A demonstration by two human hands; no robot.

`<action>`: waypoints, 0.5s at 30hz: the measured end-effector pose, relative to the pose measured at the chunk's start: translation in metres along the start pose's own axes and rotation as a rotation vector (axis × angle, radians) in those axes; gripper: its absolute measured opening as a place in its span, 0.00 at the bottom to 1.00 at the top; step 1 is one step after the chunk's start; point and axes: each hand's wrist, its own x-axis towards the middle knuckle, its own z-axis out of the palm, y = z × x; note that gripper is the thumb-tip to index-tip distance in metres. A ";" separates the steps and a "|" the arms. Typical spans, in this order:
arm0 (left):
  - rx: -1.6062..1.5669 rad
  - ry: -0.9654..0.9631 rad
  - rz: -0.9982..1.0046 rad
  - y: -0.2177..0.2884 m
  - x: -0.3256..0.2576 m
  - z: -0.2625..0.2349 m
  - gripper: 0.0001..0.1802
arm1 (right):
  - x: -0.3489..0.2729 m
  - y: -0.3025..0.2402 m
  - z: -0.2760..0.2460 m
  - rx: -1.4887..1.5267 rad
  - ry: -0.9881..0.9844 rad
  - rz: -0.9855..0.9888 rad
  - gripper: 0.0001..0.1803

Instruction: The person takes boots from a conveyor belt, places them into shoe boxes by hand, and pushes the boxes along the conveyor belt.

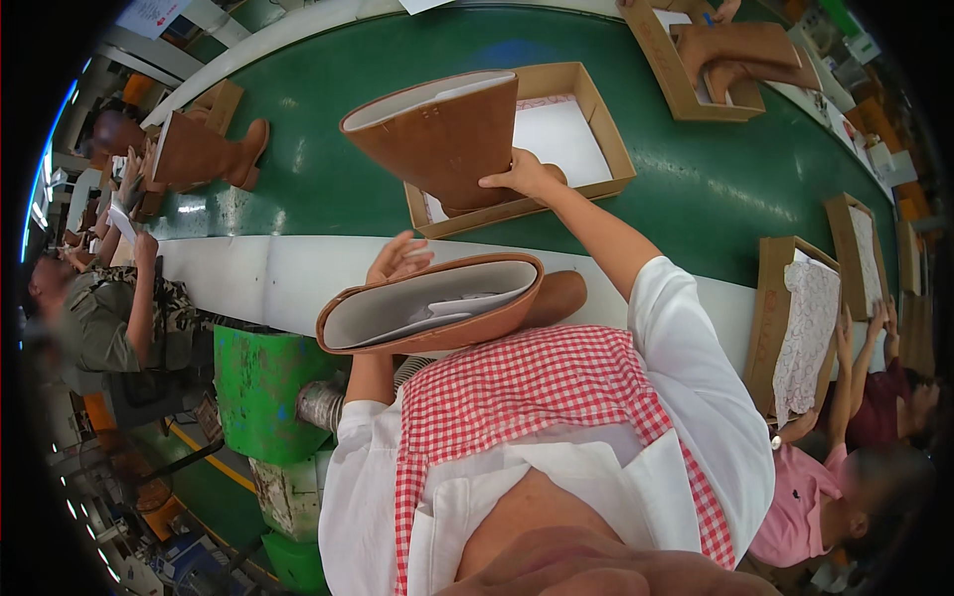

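Note:
My right hand (522, 179) grips a tall brown boot (447, 139) low on its shaft, near the ankle. That boot leans left over an open cardboard box (606, 179) lined with white paper, hiding part of the box. A second brown boot (437, 343) is close against my apron, its wide opening facing up and pale paper (447, 310) inside the shaft. Just beyond that boot's rim is my left hand (399, 258), fingers loosely bent and apart. The boot hides part of my left wrist; what supports this boot is hidden.
A green conveyor belt (328, 189) runs across, with a white ledge (238, 273) on my side. Another brown boot (204, 154) is at left near co-workers. Boots lie in a box (730, 109) at far right; nearer right, people handle paper-lined boxes (765, 308). A green machine (263, 392) stands left.

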 end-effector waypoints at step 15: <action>0.399 0.141 0.575 0.070 0.083 0.066 0.34 | -0.029 -0.131 0.022 -0.005 0.017 -0.366 0.54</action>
